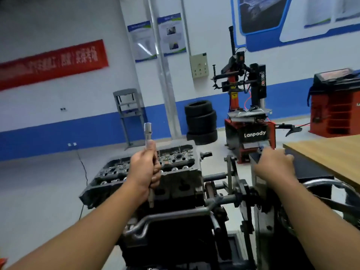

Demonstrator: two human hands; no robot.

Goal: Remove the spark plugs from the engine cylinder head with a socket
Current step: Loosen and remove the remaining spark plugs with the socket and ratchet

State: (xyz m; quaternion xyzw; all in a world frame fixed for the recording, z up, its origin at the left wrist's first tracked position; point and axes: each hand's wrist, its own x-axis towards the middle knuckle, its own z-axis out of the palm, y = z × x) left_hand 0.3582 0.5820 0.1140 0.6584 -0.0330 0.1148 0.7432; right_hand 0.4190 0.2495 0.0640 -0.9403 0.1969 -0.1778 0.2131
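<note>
Forearms fill the near edge of view, both reaching away from me. Left hand (145,172) is curled tight round a long socket tool (149,151), gripping its middle; the tool stands nearly upright, socket end up by the far wall line, lower end poking out below the fist. Right hand (272,165) is out to the right, fingers loosely bent over the edge of a dark box (303,172); blurred, so I cannot tell whether it grips anything.

Cylinder head (148,176) sits on an engine stand (229,190), directly behind and under the left hand. Its long axis runs from near left to far right. Plug wells should lie along the top face; I cannot make out individual plugs from here. Left hand is clearly the nearer one, hovering over the middle of the head. My read: next move is to tip the socket end down and line the tool's axis with a well.

Room: workshop, pale floor, white wall with blue band. Stacked tyres (201,122) and a tyre changer (251,117) further back, wooden bench top (331,154) at right.
</note>
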